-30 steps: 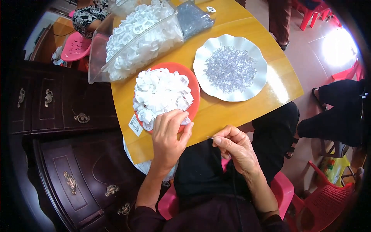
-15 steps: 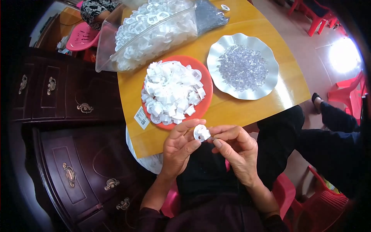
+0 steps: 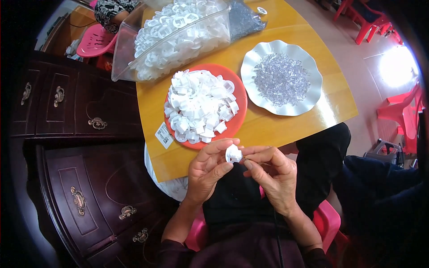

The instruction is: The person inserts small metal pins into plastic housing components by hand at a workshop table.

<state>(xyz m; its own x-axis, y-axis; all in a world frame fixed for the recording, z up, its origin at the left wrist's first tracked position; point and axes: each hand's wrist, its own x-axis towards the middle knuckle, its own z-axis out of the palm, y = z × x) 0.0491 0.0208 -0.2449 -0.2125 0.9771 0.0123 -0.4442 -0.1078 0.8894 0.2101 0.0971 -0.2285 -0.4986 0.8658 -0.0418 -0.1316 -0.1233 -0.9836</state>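
My left grip (image 3: 206, 172) holds a white part (image 3: 233, 154), my right grip (image 3: 278, 176) a thin pin (image 3: 244, 158), near the red plate (image 3: 241, 103).

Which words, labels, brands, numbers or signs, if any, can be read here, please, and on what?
White label with a dark square code, beside the red plate on the table: print too small to read.
No lettering can be made out on the white piece in the left hand, or elsewhere.

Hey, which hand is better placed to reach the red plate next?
Probably the left hand: it sits closer to the red plate, though it holds a white part. The right hand sits farther away, pinching a thin rod.
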